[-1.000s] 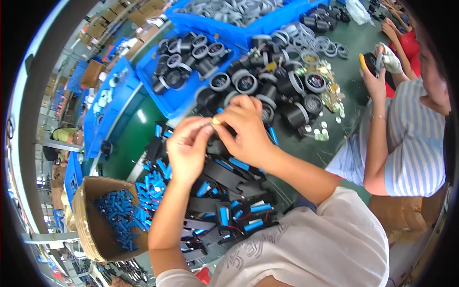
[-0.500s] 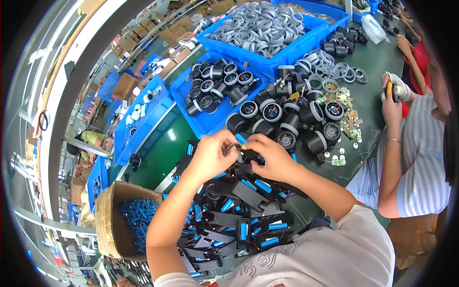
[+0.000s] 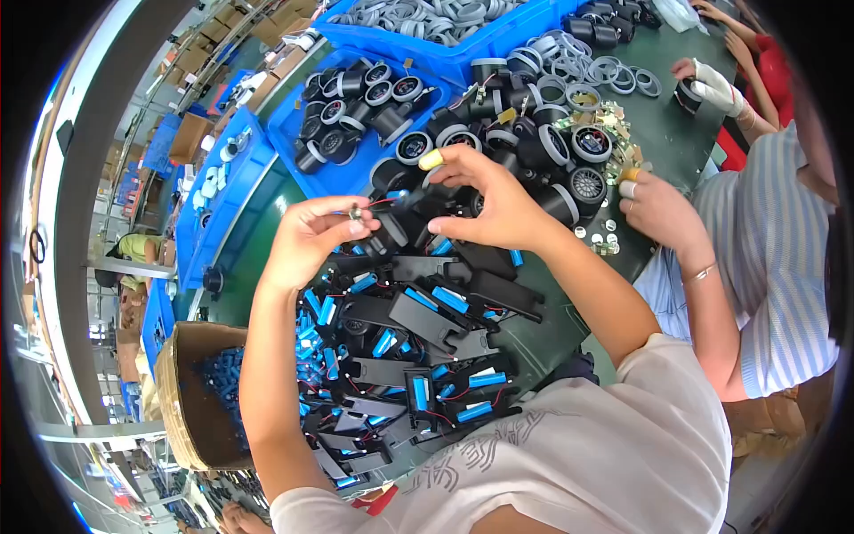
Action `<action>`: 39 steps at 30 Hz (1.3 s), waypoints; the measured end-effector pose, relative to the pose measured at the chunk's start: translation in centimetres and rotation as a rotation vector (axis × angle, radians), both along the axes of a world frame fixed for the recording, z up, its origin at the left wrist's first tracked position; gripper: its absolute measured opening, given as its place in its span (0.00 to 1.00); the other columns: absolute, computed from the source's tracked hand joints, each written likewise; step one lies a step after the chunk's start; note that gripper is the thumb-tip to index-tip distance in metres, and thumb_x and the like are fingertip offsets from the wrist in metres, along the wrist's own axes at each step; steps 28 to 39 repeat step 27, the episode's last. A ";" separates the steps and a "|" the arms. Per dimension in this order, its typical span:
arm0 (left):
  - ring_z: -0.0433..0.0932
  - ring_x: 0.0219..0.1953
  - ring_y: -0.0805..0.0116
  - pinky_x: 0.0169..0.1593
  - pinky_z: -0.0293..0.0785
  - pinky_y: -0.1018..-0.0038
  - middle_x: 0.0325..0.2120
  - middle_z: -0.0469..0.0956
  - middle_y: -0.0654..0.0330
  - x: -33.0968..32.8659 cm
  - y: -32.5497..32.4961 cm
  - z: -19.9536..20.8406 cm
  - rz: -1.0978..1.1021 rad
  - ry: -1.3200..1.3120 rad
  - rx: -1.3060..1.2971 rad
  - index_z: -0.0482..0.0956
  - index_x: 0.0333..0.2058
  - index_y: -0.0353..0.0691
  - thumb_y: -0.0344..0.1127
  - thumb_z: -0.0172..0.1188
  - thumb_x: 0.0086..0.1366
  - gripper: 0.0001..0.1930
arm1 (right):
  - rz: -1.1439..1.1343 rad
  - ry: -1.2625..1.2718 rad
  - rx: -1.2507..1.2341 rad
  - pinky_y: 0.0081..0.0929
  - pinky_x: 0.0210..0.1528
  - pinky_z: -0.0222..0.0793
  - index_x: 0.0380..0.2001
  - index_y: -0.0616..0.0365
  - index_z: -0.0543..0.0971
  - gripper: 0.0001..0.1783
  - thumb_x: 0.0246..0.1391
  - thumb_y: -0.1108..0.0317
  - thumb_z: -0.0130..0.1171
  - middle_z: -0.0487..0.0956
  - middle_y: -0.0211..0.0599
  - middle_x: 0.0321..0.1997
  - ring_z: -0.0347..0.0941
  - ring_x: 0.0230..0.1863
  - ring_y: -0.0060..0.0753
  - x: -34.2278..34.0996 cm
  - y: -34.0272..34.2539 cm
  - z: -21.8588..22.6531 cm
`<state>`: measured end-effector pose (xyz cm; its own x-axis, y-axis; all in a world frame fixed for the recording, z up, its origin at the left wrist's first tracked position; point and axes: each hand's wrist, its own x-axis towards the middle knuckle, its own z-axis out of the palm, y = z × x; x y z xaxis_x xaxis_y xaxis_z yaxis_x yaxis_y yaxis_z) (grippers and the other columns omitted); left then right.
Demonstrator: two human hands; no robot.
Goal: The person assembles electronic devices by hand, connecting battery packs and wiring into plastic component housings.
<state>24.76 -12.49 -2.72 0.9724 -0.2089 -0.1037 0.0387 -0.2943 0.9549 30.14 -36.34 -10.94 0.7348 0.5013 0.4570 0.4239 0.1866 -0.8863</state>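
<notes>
My left hand [image 3: 322,233] is closed in a pinch on a small wired part [image 3: 357,214], with a red wire running from it toward the right. The part is too small to make out fully. Just right of it, my right hand [image 3: 498,200] holds nothing, thumb and fingers apart, with a yellow cover [image 3: 431,160] on one fingertip. Between and beneath my hands are black housings [image 3: 391,233]. Nearer my body lies a pile of flat black casings [image 3: 427,319], with blue cylindrical battery cells [image 3: 449,300] and thin red wires among them.
A cardboard box [image 3: 191,405] of blue cells stands at left. Beyond my hands are a blue tray [image 3: 307,182] of black round units and a blue bin [image 3: 476,55] of grey rings. Small circuit boards [image 3: 614,133] lie at right, near a co-worker's hand [image 3: 663,209].
My hands, close together before, have separated; the right one has opened and lifted away. The whole view has shifted. The co-worker's bare hand has moved from a black part toward the small boards.
</notes>
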 end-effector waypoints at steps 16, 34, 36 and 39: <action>0.77 0.41 0.60 0.44 0.74 0.70 0.35 0.76 0.51 -4.9 -2.2 6.1 -0.050 -0.329 -0.292 0.70 0.46 0.29 0.18 0.54 0.56 0.17 | 0.766 0.522 0.083 0.34 0.60 0.55 0.58 0.64 0.55 0.51 0.28 0.76 0.71 0.62 0.38 0.58 0.58 0.59 0.32 -1.4 4.4 4.2; 0.77 0.40 0.59 0.45 0.75 0.68 0.33 0.76 0.50 -8.1 -1.7 6.4 -0.012 -0.421 -0.293 0.72 0.38 0.28 0.15 0.55 0.53 0.12 | 0.597 0.142 -0.016 0.30 0.54 0.57 0.50 0.57 0.64 0.39 0.33 0.65 0.71 0.68 0.33 0.49 0.62 0.53 0.29 -4.1 5.4 6.4; 0.77 0.40 0.59 0.45 0.75 0.68 0.33 0.76 0.50 -8.1 -1.7 6.4 -0.012 -0.421 -0.293 0.72 0.38 0.28 0.15 0.55 0.53 0.12 | 0.597 0.142 -0.016 0.30 0.54 0.57 0.50 0.57 0.64 0.39 0.33 0.65 0.71 0.68 0.33 0.49 0.62 0.53 0.29 -4.1 5.4 6.4; 0.77 0.40 0.59 0.45 0.75 0.68 0.33 0.76 0.50 -8.1 -1.7 6.4 -0.012 -0.421 -0.293 0.72 0.38 0.28 0.15 0.55 0.53 0.12 | 0.597 0.142 -0.016 0.30 0.54 0.57 0.50 0.57 0.64 0.39 0.33 0.65 0.71 0.68 0.33 0.49 0.62 0.53 0.29 -4.1 5.4 6.4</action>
